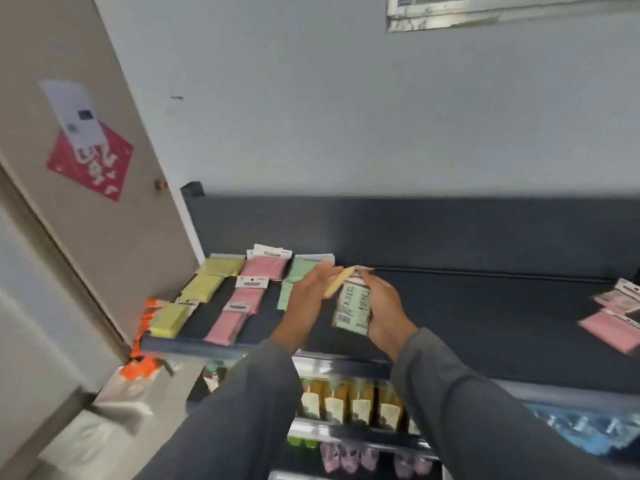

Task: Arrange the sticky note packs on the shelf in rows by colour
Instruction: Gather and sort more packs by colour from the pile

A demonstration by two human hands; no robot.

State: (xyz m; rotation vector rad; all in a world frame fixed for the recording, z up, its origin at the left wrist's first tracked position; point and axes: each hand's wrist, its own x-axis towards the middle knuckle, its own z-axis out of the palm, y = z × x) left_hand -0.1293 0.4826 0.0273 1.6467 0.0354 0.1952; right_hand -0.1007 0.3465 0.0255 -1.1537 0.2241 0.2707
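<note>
Sorting in progress: right hand (382, 306) clamps green pack (353, 306) above shelf (467, 306); left hand (311, 289) pinches yellow pack (337, 284). Next, probably: yellow pack to yellow row (194, 299), far left

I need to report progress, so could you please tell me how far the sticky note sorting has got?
Done: yellow row, pink row and a started green row lie on the shelf. In hand: the right hand holds a green pack, the left hand a yellowish pack. Left: loose pink packs at right.
</note>
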